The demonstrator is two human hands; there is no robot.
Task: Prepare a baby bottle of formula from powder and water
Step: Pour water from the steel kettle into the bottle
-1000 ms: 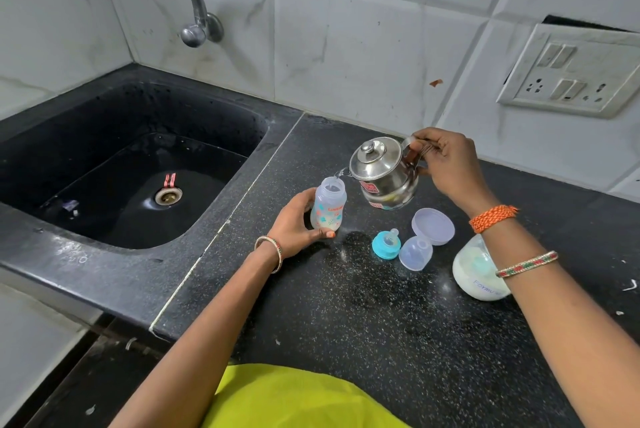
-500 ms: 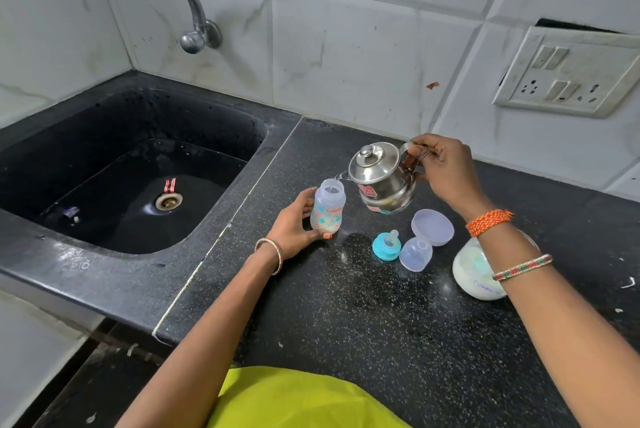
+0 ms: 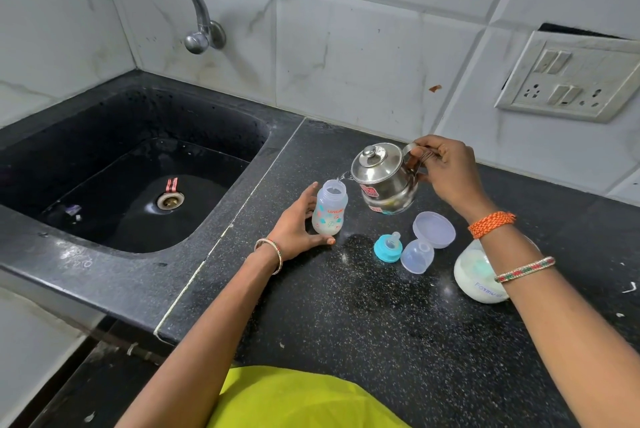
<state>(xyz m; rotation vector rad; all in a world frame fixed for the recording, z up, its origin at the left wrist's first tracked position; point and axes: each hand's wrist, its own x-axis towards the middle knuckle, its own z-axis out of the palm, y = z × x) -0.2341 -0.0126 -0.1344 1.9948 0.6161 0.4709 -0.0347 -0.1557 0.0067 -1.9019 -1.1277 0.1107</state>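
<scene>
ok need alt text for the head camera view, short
A person's right hand tilts a small steel kettle so its spout is over an open baby bottle, which the left hand steadies on a black counter. A teal nipple ring, clear cap and formula container sit nearby.

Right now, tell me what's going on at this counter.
A person is filling a baby bottle on the black counter. The left hand steadies the open bottle, which stands upright with white powder at its bottom. The right hand grips the handle of a small steel kettle, tilted so its spout is at the bottle's mouth. The teal nipple ring, a clear cap, a round lid and the formula container sit to the right.
</scene>
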